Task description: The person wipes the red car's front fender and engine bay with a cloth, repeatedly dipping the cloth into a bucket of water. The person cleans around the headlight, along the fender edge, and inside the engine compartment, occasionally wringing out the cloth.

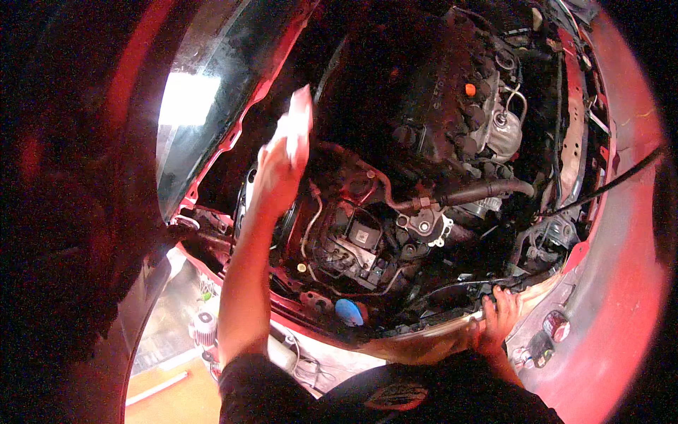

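Observation:
My left arm reaches forward over the engine bay. The left hand [280, 166] is closed around a white rag [300, 116], both brightly lit and smeared by motion, so the fingertips do not show well. Below that hand runs a thin metal pipe [313, 219], beside a block with metal lines [361, 237]. To the right, my right hand [500, 316] lies on the near edge of the car's fender [424, 343], fingers apart and bent over the rim. It holds nothing that I can see.
The dark engine [438, 92] with an orange handle [470, 90] fills the far middle. A thick hose [487, 191] crosses the bay. A blue cap [349, 311] sits near the fender. The raised hood [226, 106] stands left; a thin dark rod [607, 185] slants at right.

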Available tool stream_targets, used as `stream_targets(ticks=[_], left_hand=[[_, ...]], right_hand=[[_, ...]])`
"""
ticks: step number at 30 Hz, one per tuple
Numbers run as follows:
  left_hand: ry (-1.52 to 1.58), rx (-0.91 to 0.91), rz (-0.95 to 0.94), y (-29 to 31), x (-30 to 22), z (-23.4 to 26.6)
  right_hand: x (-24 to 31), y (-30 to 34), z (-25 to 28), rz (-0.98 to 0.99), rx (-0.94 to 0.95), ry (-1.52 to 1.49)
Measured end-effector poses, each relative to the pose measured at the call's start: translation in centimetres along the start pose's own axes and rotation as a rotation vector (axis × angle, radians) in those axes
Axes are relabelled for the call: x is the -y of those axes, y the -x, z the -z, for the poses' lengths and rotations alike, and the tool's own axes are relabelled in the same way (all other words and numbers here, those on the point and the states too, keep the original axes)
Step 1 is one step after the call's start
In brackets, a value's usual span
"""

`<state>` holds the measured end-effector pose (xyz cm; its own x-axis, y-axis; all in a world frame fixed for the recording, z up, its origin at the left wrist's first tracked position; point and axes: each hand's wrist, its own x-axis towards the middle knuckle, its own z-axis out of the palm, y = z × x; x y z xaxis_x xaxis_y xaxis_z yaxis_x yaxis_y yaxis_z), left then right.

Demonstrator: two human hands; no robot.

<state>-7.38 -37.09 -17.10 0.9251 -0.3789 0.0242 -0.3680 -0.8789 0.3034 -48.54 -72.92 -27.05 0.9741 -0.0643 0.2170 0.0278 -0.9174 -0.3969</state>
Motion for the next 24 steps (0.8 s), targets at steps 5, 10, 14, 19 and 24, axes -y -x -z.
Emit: stream_targets(ticks=[5,10,14,19,24], left_hand=[[-0.225,-0.102,0.153,8.0,0.1,2.9],[-0.735,-0.296,0.079,0.3,1.2,-5.1],[-0.144,-0.053,0.176,-11.9,1.4,-3.9],[-0.359,0.036,0.16,-9.6,3.0,-2.8],[-0.289,-0.125,0.455,1.8,3.8,-0.1]], right_hand=[[0.4,-0.3,-0.1,-0.021,-0.118,0.008],[0.6,-0.1,0.1,-0.054,-0.067,-0.002],[0.4,0.0,-0.1,-0.051,-0.039,0.027],[0.3,-0.2,0.1,-0.019,-0.015,0.039],[0.8,-0.3,0.0,-0.044,-0.082,0.029]])
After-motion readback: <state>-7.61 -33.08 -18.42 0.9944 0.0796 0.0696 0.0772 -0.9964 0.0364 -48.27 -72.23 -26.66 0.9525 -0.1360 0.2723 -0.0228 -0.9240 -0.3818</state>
